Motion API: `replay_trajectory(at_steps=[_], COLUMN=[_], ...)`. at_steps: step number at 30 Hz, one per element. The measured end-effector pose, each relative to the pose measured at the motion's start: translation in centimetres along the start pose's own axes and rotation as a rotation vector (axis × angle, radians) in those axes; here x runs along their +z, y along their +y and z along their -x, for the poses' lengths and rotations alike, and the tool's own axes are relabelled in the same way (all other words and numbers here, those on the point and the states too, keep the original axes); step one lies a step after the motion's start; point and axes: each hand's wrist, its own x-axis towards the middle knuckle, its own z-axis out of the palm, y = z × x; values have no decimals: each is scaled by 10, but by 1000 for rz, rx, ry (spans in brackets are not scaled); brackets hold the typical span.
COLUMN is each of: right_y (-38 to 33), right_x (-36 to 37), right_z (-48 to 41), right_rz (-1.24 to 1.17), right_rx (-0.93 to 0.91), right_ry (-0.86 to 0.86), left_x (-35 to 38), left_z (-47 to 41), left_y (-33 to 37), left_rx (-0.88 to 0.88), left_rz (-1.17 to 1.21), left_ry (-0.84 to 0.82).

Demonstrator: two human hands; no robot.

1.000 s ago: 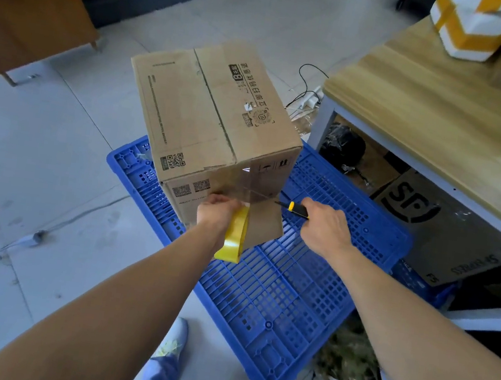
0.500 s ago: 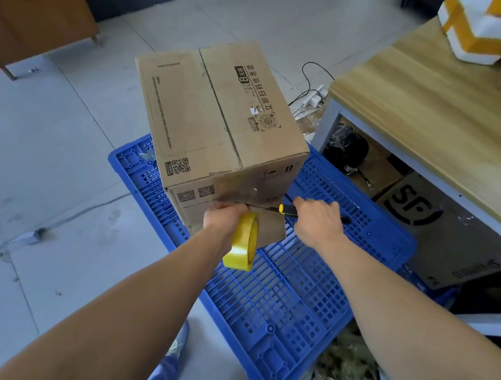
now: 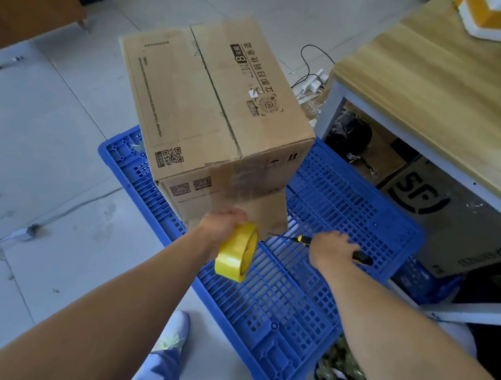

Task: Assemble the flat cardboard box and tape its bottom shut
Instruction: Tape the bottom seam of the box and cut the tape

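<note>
Now taping: left hand (image 3: 221,224) grips tape roll (image 3: 235,252) near box (image 3: 209,103); right hand (image 3: 329,247) grips cutter (image 3: 303,239). Next, likely sever tape.

This looks like a small packing or dispatch room rather than a home. A blue plastic pallet (image 3: 308,294) lies on the pale tiled floor (image 3: 37,160) in the middle, with a printed cardboard box (image 3: 210,100), a yellow tape roll (image 3: 235,253) and a black-and-yellow tool (image 3: 303,239) over it. To the right, a wood-topped table (image 3: 466,91) carries a white and yellow parcel (image 3: 489,17) and shelters a courier-branded carton (image 3: 463,226). A power strip (image 3: 314,83) with loose cables lies on the floor beyond the table.
</note>
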Motion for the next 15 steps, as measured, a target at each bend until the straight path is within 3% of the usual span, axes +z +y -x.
replay_trajectory(at_steps=[4,9,12,14,15], right_y=[8,9,12,14,15], right_x=[28,53,51,38,30], right_z=[-2,-3,-1,6,9], right_rz=[-204,-313,-343,-675,-923], right_rx=[182,122,37,-83,-121], right_ry=[-114,-143,-63,-39,-110], left_x=[4,20,32,41,45], left_z=[-4,-9,-9,-6,-4], left_y=[-6,-17,-18,-18,-18], left_rx=[-2,8,30,33,29], left_rz=[-64,-128,-151,-171,-169], left_ry=[-108,-222,-212,-185,-170])
